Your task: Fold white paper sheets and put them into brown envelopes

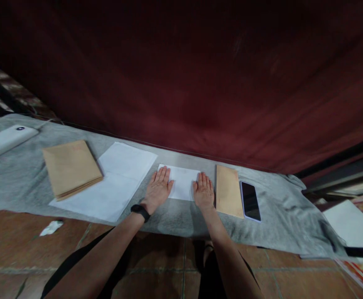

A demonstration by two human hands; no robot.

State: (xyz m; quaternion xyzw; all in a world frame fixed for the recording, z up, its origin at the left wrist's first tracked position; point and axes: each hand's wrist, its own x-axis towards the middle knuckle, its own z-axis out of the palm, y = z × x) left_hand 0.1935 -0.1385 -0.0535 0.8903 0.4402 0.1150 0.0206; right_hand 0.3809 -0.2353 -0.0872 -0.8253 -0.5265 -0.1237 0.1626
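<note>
The white paper (183, 185) lies flat at the middle of the cloth-covered counter (175, 216), between the large white sheets (125, 164) on the left and a single brown envelope (229, 191) on the right. It is a blank, smooth-looking rectangle, longer from left to right than from near to far, with straight edges and its left end set slightly farther back. How many layers it has cannot be told. The left hand (158, 187) rests palm down over its left end, the right hand (204, 192) over its right end. In each the grip is apart: fingers stretched out flat, thumb pointing inward across the white surface.
</note>
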